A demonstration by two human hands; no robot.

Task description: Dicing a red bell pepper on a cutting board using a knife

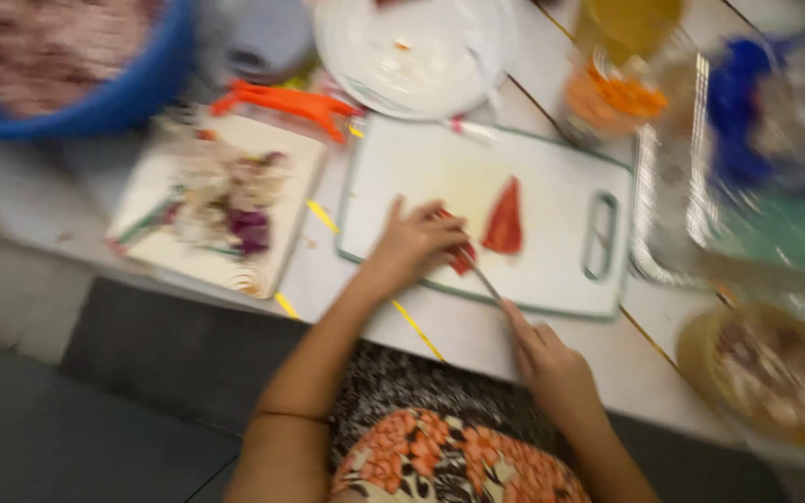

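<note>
On the white cutting board (421, 168), the left hand (412, 247) presses a red vegetable piece (461, 257) flat while the right hand (552, 363), at five o'clock, grips a knife (483, 276). Slicing seems underway; the next cut needs fingertips kept clear.

A blue bowl (95, 93) is sitting beside a white plate (416, 51); a second board (221, 200) is bearing what are probably onion scraps, blurred, near orange peelers (291, 102).

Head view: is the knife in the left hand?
No. The right hand holds the knife; the left hand presses a red piece on the white cutting board.
</note>
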